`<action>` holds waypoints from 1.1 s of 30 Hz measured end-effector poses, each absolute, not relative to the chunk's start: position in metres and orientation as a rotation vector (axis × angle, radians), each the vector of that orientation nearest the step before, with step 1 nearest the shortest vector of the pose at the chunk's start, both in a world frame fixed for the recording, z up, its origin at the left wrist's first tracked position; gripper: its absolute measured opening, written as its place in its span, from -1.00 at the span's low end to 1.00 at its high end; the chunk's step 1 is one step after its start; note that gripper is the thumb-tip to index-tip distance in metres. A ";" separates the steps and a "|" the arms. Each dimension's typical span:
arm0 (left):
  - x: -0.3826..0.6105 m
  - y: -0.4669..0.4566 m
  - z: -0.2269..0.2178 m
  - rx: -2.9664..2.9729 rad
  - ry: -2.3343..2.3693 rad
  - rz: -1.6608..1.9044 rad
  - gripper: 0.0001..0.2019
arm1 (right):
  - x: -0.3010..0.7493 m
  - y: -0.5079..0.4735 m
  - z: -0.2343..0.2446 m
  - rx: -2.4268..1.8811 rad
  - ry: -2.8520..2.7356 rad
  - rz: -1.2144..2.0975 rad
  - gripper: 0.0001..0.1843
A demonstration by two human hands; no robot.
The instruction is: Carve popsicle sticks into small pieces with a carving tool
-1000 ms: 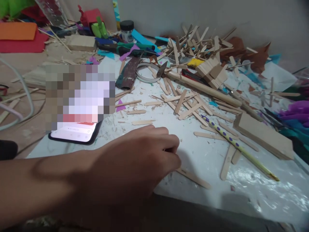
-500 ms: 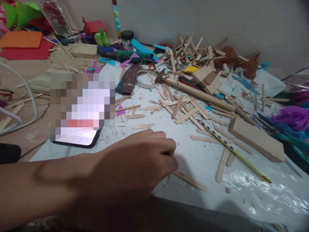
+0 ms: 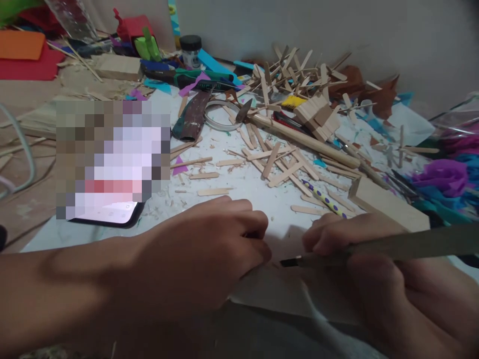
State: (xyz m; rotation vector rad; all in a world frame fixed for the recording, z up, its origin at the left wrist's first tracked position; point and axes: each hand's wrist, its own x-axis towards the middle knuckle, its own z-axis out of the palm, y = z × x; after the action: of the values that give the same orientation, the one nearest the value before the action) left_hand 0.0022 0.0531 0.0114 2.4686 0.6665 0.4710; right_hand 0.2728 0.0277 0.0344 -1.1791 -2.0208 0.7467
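My left hand (image 3: 220, 239) is closed, thumb and fingers pinched together low over the white sheet. Between its fingertips is the end of a wooden craft stick, now mostly hidden. My right hand (image 3: 377, 269) wraps round a slim grey-handled tool (image 3: 419, 245) with a short dark blade-like tip (image 3: 290, 262). That tip points left, close beside the left fingertips; whether it touches the stick I cannot tell. A yellow pencil with purple dots (image 3: 325, 198) lies partly hidden behind my right hand.
A phone (image 3: 112, 212), partly blurred out, stands left on the white sheet (image 3: 258, 194). Behind lie loose craft sticks (image 3: 288, 172), a hammer (image 3: 299, 137), a tape roll (image 3: 220, 124) and a wooden block (image 3: 392, 204). Purple and blue crepe paper (image 3: 443, 177) sits right.
My right hand has come in from the right with the grey-handled tool, covering the craft stick's free end and part of the pencil. The left hand keeps its pinch; the view has shifted slightly.
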 end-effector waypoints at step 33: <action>-0.001 0.056 0.012 2.292 0.626 0.453 -0.77 | 0.273 0.036 0.025 -0.951 -2.243 0.908 -0.67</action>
State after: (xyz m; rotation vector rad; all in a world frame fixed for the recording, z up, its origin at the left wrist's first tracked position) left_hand -0.0014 0.0559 0.0118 2.2923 0.6260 0.4529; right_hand 0.2729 0.0362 0.0254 -0.9513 -2.2433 0.9081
